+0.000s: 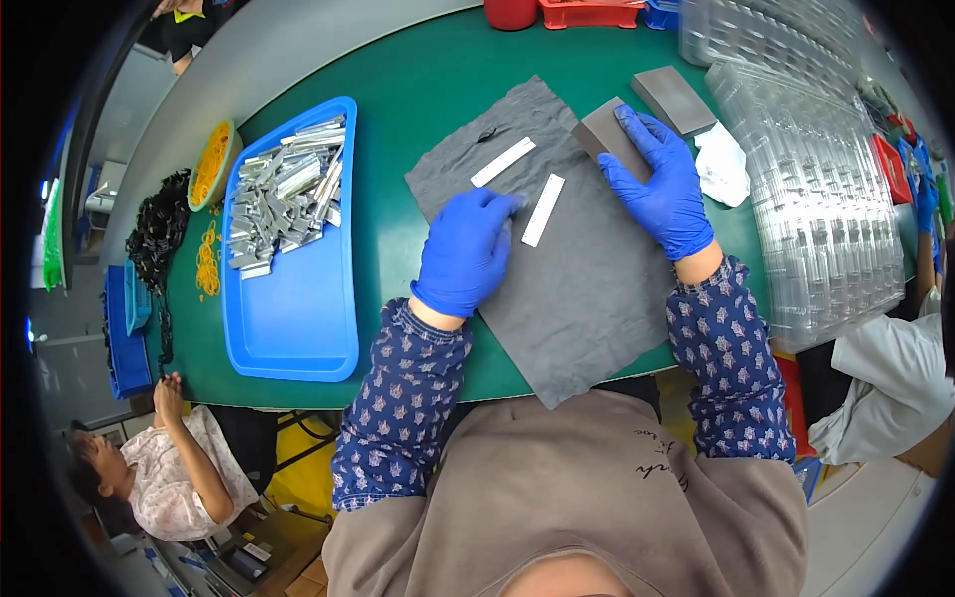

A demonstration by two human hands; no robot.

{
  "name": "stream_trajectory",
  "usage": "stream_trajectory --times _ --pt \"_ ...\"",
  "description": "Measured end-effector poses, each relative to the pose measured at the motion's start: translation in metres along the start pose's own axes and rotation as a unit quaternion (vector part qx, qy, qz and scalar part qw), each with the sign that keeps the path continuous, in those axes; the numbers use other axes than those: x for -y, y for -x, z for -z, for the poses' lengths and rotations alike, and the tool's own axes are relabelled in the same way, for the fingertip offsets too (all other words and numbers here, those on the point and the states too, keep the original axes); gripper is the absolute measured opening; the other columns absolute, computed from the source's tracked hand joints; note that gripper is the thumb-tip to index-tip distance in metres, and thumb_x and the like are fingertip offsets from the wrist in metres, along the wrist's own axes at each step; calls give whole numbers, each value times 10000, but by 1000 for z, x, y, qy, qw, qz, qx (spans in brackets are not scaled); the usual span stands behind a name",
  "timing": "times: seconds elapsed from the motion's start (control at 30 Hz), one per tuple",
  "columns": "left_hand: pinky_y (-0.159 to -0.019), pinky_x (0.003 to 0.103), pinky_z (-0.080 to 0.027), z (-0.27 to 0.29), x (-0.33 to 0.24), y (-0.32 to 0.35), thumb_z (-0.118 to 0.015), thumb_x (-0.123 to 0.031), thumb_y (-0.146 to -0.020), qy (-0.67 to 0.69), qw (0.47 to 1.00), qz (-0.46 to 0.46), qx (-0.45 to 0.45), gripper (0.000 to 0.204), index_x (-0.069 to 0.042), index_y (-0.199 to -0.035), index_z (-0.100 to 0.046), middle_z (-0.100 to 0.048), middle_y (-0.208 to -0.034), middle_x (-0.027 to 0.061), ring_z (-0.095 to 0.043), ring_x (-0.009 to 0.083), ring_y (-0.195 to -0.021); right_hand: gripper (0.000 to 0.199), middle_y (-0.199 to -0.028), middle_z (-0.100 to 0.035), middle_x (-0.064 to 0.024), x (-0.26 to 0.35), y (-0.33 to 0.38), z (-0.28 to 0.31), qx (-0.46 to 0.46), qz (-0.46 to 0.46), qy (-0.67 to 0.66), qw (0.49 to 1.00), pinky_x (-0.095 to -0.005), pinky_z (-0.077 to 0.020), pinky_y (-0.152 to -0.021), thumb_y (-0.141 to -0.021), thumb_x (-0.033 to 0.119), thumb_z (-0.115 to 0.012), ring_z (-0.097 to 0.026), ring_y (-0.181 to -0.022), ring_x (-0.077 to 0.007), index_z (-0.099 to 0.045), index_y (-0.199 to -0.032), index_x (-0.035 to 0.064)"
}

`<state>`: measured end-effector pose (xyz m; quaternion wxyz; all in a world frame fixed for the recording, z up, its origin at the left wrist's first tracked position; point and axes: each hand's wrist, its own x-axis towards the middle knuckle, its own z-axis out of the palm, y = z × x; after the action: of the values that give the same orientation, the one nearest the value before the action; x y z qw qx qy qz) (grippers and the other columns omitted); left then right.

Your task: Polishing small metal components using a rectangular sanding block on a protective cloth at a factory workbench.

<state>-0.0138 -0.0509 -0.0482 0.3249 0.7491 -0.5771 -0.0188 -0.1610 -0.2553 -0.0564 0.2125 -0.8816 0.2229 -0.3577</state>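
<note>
**Mia:** What is the left hand [466,249] doing?

**Ben:** It is wearing a blue glove and lying on the gray cloth [587,298]. Its fingers are bent, and the tips are touching the near end of a white strip [543,210]. It is not pinching it.

**Mia:** And the right hand [660,184]?

**Ben:** It is pressing down on a gray block [604,134] at the far edge of the cloth. The fingers are lying flat and close together on top.

**Mia:** Is there another strip?

**Ben:** Yes, a second white strip [502,161] is lying on the cloth a bit farther away. Nobody is touching it.

**Mia:** What is sitting around them?

**Ben:** A second gray block [674,99] is sitting on the green table [418,90], just beside a white rag [722,164]. A blue tray [298,318] with shiny metal pieces [286,194] is lying to the left. Clear plastic trays [816,199] are sitting to the right.
</note>
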Motion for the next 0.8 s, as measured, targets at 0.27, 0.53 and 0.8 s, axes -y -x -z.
stream_trajectory --times 0.27,0.53,0.8 --pt "-771 367 -473 -12 2 -62 -575 -113 -791 -168 944 -282 45 257 -161 -1024 -671 -584 -998 64 -560 273 -943 548 -1194 -588 -202 -1 4 2 -7 16 -20 1000 -377 -457 -954 -789 222 -734 -587 -1074 -337 -573 -1286 60" --pt "-592 423 -459 -8 2 -39 -640 -238 -759 -199 964 -169 50 176 -84 -678 -609 -566 -713 96 -575 290 -685 547 -1198 -592 -209 2 1 7 -4 5 -46 999 -384 -450 -964 -785 243 -736 -583 -1090 -342 -580 -1273 52" --pt "-591 445 -454 -18 2 -14 -639 -218 -761 -167 982 -73 -39 193 -67 -660 -575 -548 -673 121 -563 319 -654 544 -1198 -591 -211 -5 2 2 6 4 -31 999 -384 -447 -967 -798 245 -725 -580 -1092 -344 -572 -1282 48"
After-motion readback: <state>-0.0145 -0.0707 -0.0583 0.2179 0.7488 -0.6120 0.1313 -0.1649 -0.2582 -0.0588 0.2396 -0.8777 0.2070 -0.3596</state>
